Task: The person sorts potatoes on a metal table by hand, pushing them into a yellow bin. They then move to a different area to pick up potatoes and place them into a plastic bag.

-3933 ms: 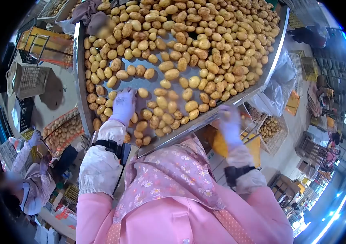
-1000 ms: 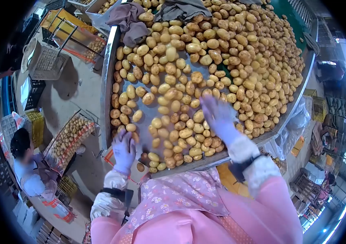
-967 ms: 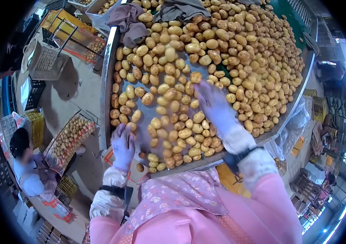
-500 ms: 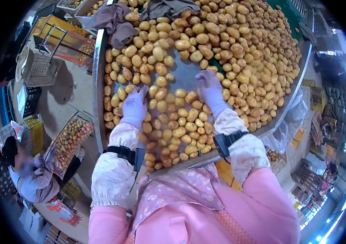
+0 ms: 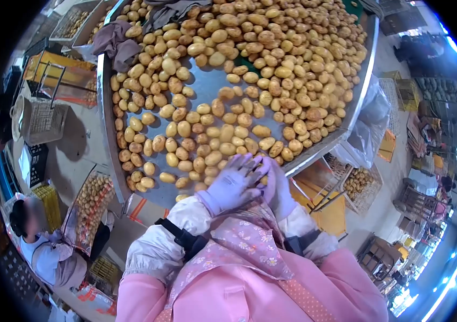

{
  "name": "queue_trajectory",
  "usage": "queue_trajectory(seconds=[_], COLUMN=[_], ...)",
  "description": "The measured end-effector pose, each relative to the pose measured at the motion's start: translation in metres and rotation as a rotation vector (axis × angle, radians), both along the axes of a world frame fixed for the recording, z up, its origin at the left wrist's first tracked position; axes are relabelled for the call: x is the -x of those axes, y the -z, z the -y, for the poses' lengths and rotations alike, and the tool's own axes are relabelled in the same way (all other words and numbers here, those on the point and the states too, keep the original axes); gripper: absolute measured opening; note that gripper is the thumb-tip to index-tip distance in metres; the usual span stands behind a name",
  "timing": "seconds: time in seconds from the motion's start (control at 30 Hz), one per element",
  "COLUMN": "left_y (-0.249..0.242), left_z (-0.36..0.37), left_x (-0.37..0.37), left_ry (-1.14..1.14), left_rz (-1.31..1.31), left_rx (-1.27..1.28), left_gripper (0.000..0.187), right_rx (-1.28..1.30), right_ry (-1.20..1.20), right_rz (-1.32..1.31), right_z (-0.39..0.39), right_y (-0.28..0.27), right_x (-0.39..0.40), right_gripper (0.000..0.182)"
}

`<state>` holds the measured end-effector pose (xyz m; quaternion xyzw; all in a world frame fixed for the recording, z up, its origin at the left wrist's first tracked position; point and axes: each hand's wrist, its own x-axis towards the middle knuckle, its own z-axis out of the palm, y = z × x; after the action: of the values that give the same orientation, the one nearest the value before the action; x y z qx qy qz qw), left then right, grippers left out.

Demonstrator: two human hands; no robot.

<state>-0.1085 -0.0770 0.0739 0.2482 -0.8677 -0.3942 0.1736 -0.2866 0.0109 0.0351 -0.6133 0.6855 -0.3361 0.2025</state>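
My left hand [image 5: 233,185], in a pale lilac glove with darker fingertips, reaches across the near edge of the metal table, fingers stretched out and apart. My right hand [image 5: 275,187], gloved alike, meets it; the left fingertips overlap its fingers and partly hide them. A bit of yellow shows between the hands, too small to make out. Just beyond them, many yellow-brown potatoes [image 5: 226,148] lie loosely on the metal tabletop [image 5: 205,80]. Farther back and to the right is a thick potato pile [image 5: 287,53].
Grey cloths [image 5: 118,47] lie at the table's back left. A raised metal rim [image 5: 109,118] borders the table. Clear plastic sheeting [image 5: 370,123] hangs on the right. To the left, a person [image 5: 46,244] sits beside a mesh sack of potatoes [image 5: 93,206].
Both hands have drawn back from among the potatoes to the near edge and come together. Potatoes have shifted and spread over the tabletop. The view has moved somewhat.
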Motion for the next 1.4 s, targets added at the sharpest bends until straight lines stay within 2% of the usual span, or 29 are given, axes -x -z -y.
queue_trajectory(seconds=[0.07, 0.1, 0.13, 0.17, 0.2, 0.23, 0.3, 0.37, 0.4, 0.47, 0.5, 0.57, 0.6, 0.67, 0.7, 0.77, 0.8, 0.87, 0.9, 0.93, 0.97, 1.0, 1.07, 1.13, 1.2, 1.3, 1.33, 1.37, 1.4], left_y=[0.013, 0.017, 0.029, 0.047, 0.056, 0.054, 0.054, 0.061, 0.061, 0.058, 0.059, 0.05, 0.046, 0.049, 0.049, 0.052, 0.057, 0.053, 0.048, 0.042, 0.04, 0.037, 0.029, 0.033, 0.036, 0.039, 0.042, 0.047, 0.051], left_z=[0.018, 0.027, 0.03, 0.035, 0.038, 0.04, 0.041, 0.035, 0.033, 0.018, 0.008, -0.006, -0.015, -0.032, -0.041, -0.059, -0.068, -0.073, -0.076, -0.077, -0.077, -0.076, -0.077, -0.078, -0.075, -0.06, -0.057, -0.055, -0.054], left_x=[-0.009, -0.019, -0.036, -0.053, -0.059, -0.061, -0.058, -0.054, -0.053, -0.055, -0.064, -0.096, -0.114, -0.16, -0.18, -0.199, -0.203, -0.199, -0.187, -0.175, -0.166, -0.161, -0.14, -0.128, -0.12, -0.124, -0.126, -0.127, -0.131], left_ry=[0.029, -0.128, -0.245, -0.218, -0.243, -0.266, -0.292, -0.299, -0.296, -0.306, -0.276, -0.273, -0.259, -0.341, -0.379, -0.434, -0.521, -0.609, -0.636, -0.66, -0.639, -0.622, -0.499, -0.304, -0.045, 0.126, 0.12, 0.057, -0.012], left_rz=[0.243, 0.335, 0.256, 0.33, 0.389, 0.408, 0.432, 0.465, 0.468, 0.393, 0.391, 0.439, 0.473, 0.516, 0.571, 0.618, 0.583, 0.552, 0.521, 0.49, 0.427, 0.409, 0.413, 0.385, 0.394, 0.39, 0.4, 0.383, 0.376], left_rx=[0.087, -0.132, 0.026, 0.177, 0.14, 0.11, 0.082, 0.088, 0.094, 0.191, 0.181, 0.202, 0.217, 0.129, 0.132, 0.13, 0.152, 0.176, 0.136, 0.094, 0.072, 0.075, 0.029, 0.1, 0.023, 0.167, 0.169, 0.179, 0.186], left_gripper=[0.051, 0.045, 0.04, 0.039, 0.038, 0.037, 0.037, 0.041, 0.041, 0.049, 0.057, 0.059, 0.061, 0.063, 0.062, 0.06, 0.059, 0.057, 0.055, 0.054, 0.053, 0.053, 0.052, 0.05, 0.052, 0.052, 0.052, 0.053, 0.053], right_rx=[-0.348, -0.324, -0.296, -0.287, -0.277, -0.273, -0.092, -0.285, -0.336, -0.242, -0.242, -0.354, -0.327, -0.196, -0.122, -0.011, -0.013, -0.128, -0.424, -0.554, -0.352, -0.528, -0.479, -0.168, -0.397, -0.469, -0.272, -0.253, -0.213], right_ry=[0.569, 0.518, 0.457, 0.502, 0.547, 0.554, 0.336, 0.195, -0.044, -0.134, -0.14, -0.248, -0.307, -0.288, -0.272, 0.001, -0.011, -0.113, -0.36, -0.364, -0.292, -0.316, -0.2, -0.132, -0.084, -0.195, -0.239, -0.203, 0.008], right_rz=[1.172, 0.8, 0.43, 0.252, 0.072, 0.071, -0.739, 0.109, -0.005, -0.293, -0.286, -0.451, -0.422, -0.207, -0.216, -0.288, -0.291, -0.807, -0.755, -0.592, -0.619, -0.526, -0.408, -0.216, -0.051, -0.009, -0.077, -0.253, 0.328], right_z=[-0.023, -0.044, -0.066, -0.08, -0.089, -0.089, -0.074, -0.031, -0.016, 0.008, 0.015, 0.034, 0.037, 0.028, 0.031, 0.036, 0.035, 0.045, 0.045, 0.034, 0.03, 0.046, 0.049, 0.041, 0.046, 0.023, 0.01, 0.013, 0.005], right_y=[-0.024, -0.018, -0.008, -0.009, -0.01, -0.013, -0.029, -0.04, -0.024, 0.008, 0.011, 0.012, 0.006, 0.008, 0.009, 0.006, 0.003, -0.024, -0.003, -0.001, -0.001, 0.003, 0.067, 0.046, 0.001, -0.047, -0.047, -0.091, -0.095], right_x=[0.04, 0.073, 0.109, 0.139, 0.156, 0.157, 0.151, 0.088, 0.061, -0.01, -0.019, -0.033, -0.022, 0.017, 0.044, 0.083, 0.083, 0.058, 0.045, 0.023, 0.001, -0.009, -0.02, -0.019, -0.016, 0.027, 0.056, 0.081, 0.115], right_gripper=[0.033, 0.032, 0.032, 0.029, 0.028, 0.028, 0.024, 0.029, 0.035, 0.035, 0.035, 0.03, 0.027, 0.027, 0.031, 0.03, 0.03, 0.033, 0.04, 0.038, 0.033, 0.029, 0.031, 0.037, 0.047, 0.051, 0.051, 0.046, 0.037])
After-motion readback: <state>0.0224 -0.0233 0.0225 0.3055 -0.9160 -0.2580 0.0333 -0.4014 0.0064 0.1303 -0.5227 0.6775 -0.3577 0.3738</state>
